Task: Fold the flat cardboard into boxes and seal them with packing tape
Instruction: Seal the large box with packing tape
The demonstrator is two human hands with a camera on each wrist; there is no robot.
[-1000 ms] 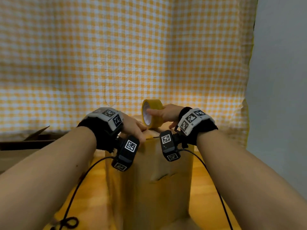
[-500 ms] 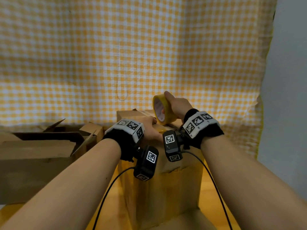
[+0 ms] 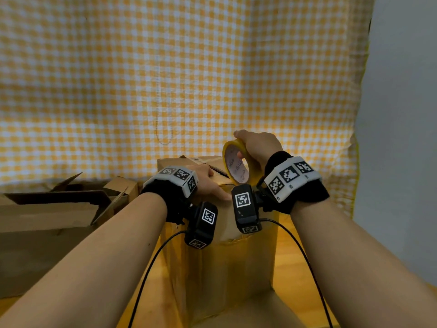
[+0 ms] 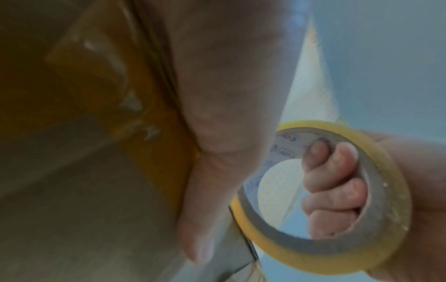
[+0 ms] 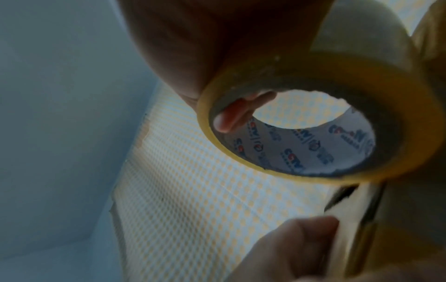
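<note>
My right hand [image 3: 259, 147] fingers hooked through roll [image 3: 237, 167]; left hand [image 3: 208, 183] flat on box [image 3: 220, 261]. Risk: tape wrinkles if press slips.

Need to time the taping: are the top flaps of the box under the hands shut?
Mostly shut: the flaps lie flat on the box under the left hand, though a dark gap shows between them.

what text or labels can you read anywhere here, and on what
Tape roll core, held in the right hand: repeated blue and red brand print, too blurred to read.
Wrist bands and wrist cameras: black-and-white square marker codes, no words.
Cardboard box: no print visible.
</note>
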